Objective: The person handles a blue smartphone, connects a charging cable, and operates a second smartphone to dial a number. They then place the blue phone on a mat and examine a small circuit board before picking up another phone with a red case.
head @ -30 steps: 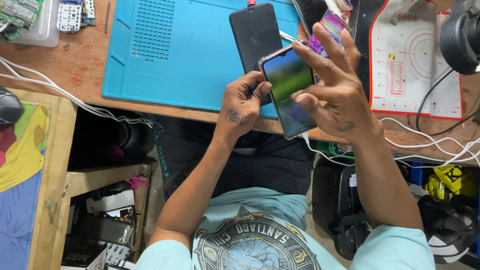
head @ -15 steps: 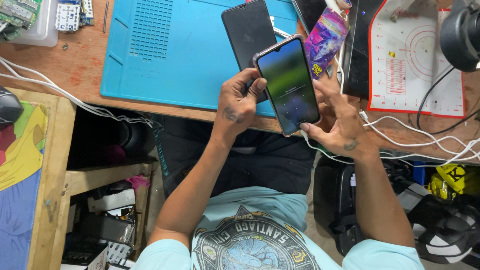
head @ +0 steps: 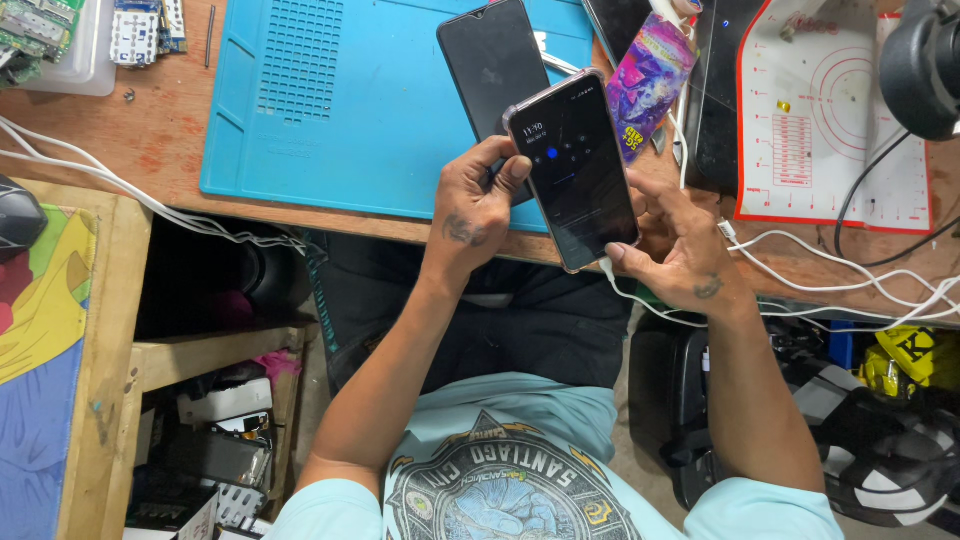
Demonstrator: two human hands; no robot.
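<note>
A worn wooden workbench (head: pixel 150 150) with reddish stains is carrying a large blue silicone work mat (head: pixel 340 100), which is lying flat across its middle. A dark, switched-off smartphone (head: pixel 492 62) is resting face up on the mat's right part. A white mat with a red border and printed circles (head: pixel 835 120) is lying at the right end. White cables (head: pixel 120 185) are trailing along the front edge at left, and more white cables (head: pixel 850 275) are running across the right side. A clear plastic tray of green circuit boards (head: pixel 60 45) is sitting in the far left corner.
</note>
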